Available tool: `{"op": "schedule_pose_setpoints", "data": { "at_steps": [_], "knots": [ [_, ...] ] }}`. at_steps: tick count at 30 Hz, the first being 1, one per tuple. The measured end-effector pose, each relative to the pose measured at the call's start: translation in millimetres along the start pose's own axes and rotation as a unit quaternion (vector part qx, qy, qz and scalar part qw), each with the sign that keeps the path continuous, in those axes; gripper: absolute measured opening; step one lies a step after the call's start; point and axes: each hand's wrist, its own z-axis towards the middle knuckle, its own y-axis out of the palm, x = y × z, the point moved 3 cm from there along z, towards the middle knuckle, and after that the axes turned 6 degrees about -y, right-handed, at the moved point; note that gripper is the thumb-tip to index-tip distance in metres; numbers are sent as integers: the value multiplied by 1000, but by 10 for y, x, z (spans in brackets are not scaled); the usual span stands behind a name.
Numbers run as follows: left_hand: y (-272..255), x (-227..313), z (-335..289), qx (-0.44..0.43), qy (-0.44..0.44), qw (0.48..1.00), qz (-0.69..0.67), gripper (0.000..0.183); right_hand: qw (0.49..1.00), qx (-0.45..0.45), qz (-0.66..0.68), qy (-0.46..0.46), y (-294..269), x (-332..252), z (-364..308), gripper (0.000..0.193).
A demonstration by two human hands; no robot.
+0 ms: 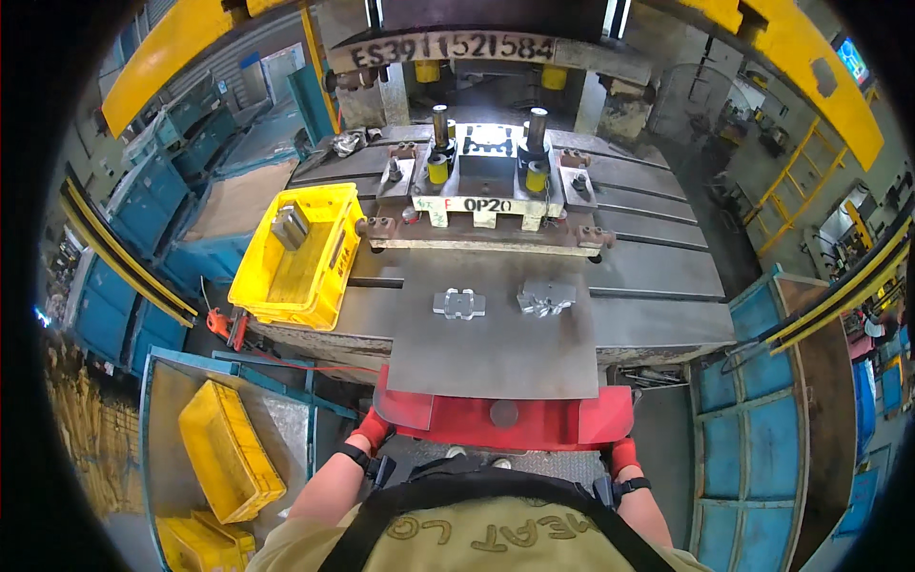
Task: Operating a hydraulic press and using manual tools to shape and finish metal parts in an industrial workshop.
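A wide red panel (543, 434), with a dark round disc at its middle, stands in front of me. My left hand (374, 429), in a red glove, is at the panel's left end; my right hand (624, 455), also gloved in red, is at its right end. The fingers of both hands are mostly hidden by the panel's ends. Beyond it, a flat metal sheet (491, 355) juts from the press bed. On the sheet lie a small formed metal piece (459, 304) and, to its right, several similar pieces in a loose pile (546, 297).
A stamping die (486, 205) with two upright posts sits on the slotted press bed (658, 272). Left of it stands a yellow crate (329, 286) holding stacked metal pieces (290, 227). Blue metal bins flank me; yellow crates (229, 448) lie in the left one. Yellow-and-black uprights (124, 257) rise on both sides.
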Motion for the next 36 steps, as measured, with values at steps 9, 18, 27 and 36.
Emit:
{"op": "schedule_pose_setpoints", "data": {
  "at_steps": [9,18,27,36],
  "knots": [
    [-20,-203,-94,-13,-50,998,-37,42,992,2,-65,-111,-158,144,397,17],
    [37,-272,-47,-30,-65,995,-65,42,994,3,-17,-107,-228,-10,165,20],
    [-44,-369,-230,-35,-102,994,-25,42,988,10,-103,-113,-271,17,204,23],
    [-818,782,-281,-15,29,904,425,30,951,257,-49,-163,-449,-317,36,30]
  ]
}}
